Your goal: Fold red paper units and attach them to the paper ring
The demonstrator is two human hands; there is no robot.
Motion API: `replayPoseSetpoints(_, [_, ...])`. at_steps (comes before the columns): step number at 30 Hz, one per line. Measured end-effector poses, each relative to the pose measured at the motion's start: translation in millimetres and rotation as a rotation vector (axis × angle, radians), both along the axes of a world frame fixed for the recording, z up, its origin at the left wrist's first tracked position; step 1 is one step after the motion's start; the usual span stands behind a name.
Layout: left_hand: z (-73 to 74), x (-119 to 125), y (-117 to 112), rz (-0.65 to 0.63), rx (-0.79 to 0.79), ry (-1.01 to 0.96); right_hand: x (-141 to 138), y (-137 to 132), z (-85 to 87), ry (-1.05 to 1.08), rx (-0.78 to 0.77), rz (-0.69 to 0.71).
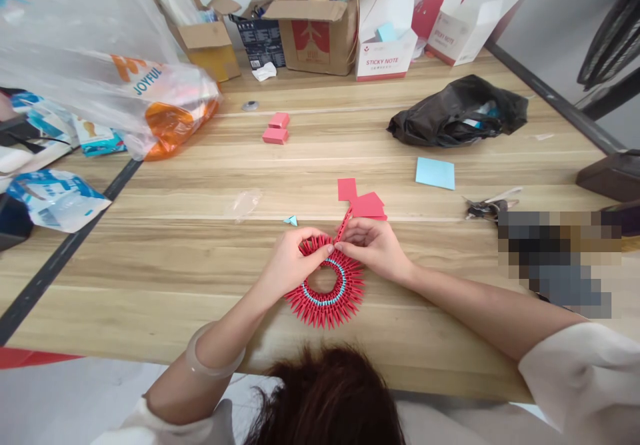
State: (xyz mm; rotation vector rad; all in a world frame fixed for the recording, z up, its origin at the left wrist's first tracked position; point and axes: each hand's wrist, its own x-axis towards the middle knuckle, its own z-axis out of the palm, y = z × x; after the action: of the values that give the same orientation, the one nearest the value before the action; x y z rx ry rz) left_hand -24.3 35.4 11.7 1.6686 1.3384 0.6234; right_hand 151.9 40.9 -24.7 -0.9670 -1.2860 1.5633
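Note:
A ring of folded red paper spikes with a light blue inner band [327, 295] lies on the wooden table [175, 258] near its front edge. My left hand [293, 261] is closed on the ring's far left rim. My right hand [373, 245] pinches a thin red folded strip [344, 221] that sticks up from the ring's far side. The fingertips of both hands meet there. Just beyond lie red paper squares [363, 199] and a tiny blue folded piece [291, 220].
A blue sticky note [435, 173], a black plastic bag [457, 119], keys [483, 208], two pink note pads [276, 129], a clear shopping bag [125, 85] at left, and cardboard and sticky-note boxes [385, 48] along the back edge.

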Motion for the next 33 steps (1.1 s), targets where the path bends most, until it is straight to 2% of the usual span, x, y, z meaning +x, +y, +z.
replayPoseSetpoints(5, [0.0,0,0,-0.007,0.022,0.013,0,0,0.3,0.028,-0.039,-0.012])
replayPoseSetpoints(11, [0.6,0,-1,-0.007,0.014,0.033,-1,-1,2.5,0.057,0.011,-0.011])
replayPoseSetpoints(17, [4.1,1,0,0.018,-0.037,-0.015,4,8,3.7,0.115,-0.11,-0.128])
replayPoseSetpoints(22, [1.8,0,2,0.098,-0.133,-0.179,10,16,-1.6,0.171,-0.079,-0.093])
replayPoseSetpoints(28, [0.8,-3,4,0.097,-0.349,-0.383,12,19,-2.3,0.22,-0.121,-0.044])
replayPoseSetpoints(33, [0.6,-2,4,0.092,-0.247,-0.265,12,16,0.0,0.191,-0.142,0.026])
